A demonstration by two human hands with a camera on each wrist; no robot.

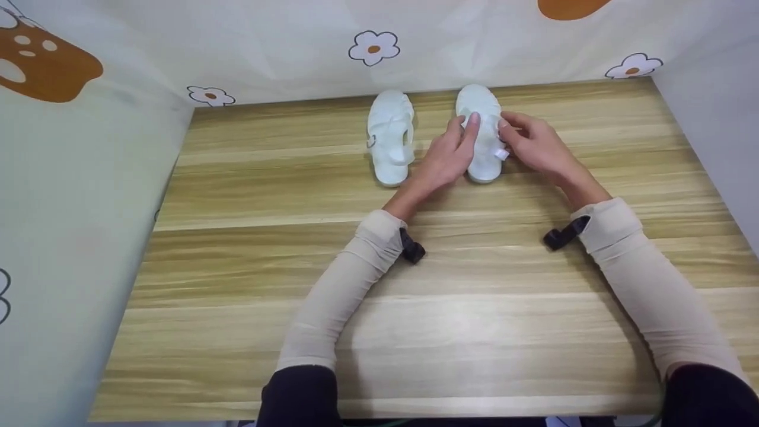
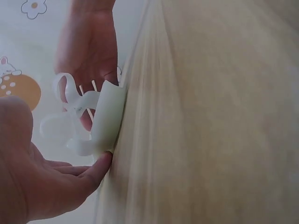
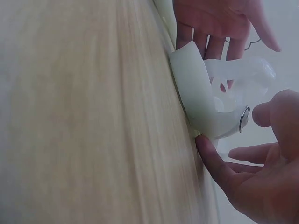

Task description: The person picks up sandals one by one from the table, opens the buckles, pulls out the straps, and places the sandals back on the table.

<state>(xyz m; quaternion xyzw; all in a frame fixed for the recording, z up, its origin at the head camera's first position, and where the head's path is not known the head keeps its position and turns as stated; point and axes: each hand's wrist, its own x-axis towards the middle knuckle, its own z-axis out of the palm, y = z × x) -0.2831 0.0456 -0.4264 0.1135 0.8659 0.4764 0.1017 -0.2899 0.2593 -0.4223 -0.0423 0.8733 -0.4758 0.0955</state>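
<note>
Two pale mint-white sandals lie side by side on the wood-grain table, toes toward the back wall. Both hands flank the right sandal [image 1: 486,169]. Along its left side, my left hand [image 1: 447,157] has its fingers extended and its thumb raised over the straps. A fingertip meets the sole's edge near the tabletop in the left wrist view. My right hand [image 1: 536,145] is at the opposite side, fingers loosely bent, one fingertip at the sole in the right wrist view. A metal buckle [image 3: 244,119] shows on the strap. The left sandal [image 1: 388,127] sits just beyond my left hand.
A pale backdrop [image 1: 284,53] with flower prints rises right behind the sandals' toes. Side panels border the wood-grain table [image 1: 249,261] at left and right. A small white tag [image 1: 501,154] sticks out beside the right sandal. Black wrist mounts [image 1: 412,249] hang from both sleeves.
</note>
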